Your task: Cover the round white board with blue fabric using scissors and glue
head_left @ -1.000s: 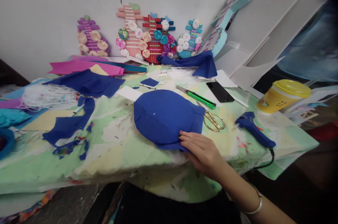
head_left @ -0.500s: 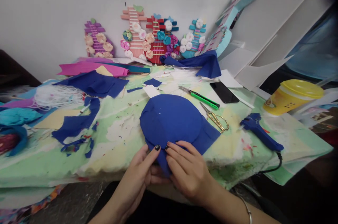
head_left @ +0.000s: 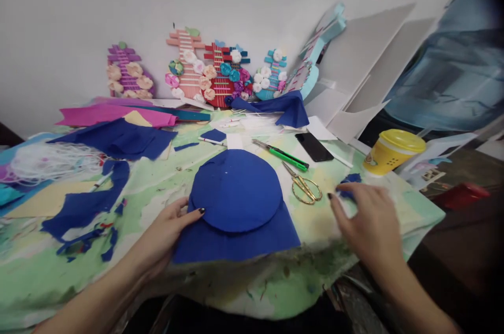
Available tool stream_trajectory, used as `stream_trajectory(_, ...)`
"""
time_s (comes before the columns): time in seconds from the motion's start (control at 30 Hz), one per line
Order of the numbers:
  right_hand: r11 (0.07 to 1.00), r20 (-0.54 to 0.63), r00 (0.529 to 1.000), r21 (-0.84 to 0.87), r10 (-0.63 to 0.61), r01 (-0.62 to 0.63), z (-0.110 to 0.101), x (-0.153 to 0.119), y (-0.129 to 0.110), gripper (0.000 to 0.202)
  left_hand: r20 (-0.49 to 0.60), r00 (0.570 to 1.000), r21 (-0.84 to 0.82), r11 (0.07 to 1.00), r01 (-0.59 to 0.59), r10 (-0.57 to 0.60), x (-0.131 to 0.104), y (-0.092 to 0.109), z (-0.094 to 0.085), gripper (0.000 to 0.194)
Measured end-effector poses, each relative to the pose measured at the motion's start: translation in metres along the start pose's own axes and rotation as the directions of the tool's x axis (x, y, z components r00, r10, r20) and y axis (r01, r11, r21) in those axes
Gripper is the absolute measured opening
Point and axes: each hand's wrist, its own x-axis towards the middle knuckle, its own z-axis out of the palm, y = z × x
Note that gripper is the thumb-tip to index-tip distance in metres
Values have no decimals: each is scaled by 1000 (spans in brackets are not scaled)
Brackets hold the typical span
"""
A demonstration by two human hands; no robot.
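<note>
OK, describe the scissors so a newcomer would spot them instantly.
On the table, find the large blue disc. Just to its right lie the scissors, this side of the green cutter. Unlike that straight cutter, they have two gold finger loops.

The left hand (head_left: pixel 171 229) lay with its thumb (head_left: pixel 192 217) stretched out, dark nail up, and its bent fingers (head_left: pixel 178 204) just beyond the thumb; the lower ones were hidden. The left forearm (head_left: pixel 106 281) slanted back behind them. The right hand (head_left: pixel 368 218) was slightly blurred, palm down, its fingers curved and its dark-nailed thumb (head_left: pixel 336 208) a little apart from them, the right forearm (head_left: pixel 417 292) trailing behind.
</note>
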Motion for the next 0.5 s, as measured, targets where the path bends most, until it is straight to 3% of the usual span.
stream_trajectory(0.1,926,179,963,-356,203,-129,13,-5,63,54,15,1000,45,999,-3,2,16,13,-9,65)
stream_trajectory(0.17,916,319,918,-388,235,-100,24,-9,90,49,41,999,118,993,-12,7,33,23,-14,61)
stream_trajectory(0.27,960,430,878,-261,211,-102,38,-9,113,37,104,995,280,959,-43,15,64,40,-19,57)
stream_trajectory(0.37,982,419,889,-116,184,-149,45,-5,124,28,237,968,362,918,-162,77,94,56,-19,49)
stream_trajectory(0.5,952,375,901,118,220,-281,31,2,131,17,411,907,366,895,-255,90,118,67,-13,37)
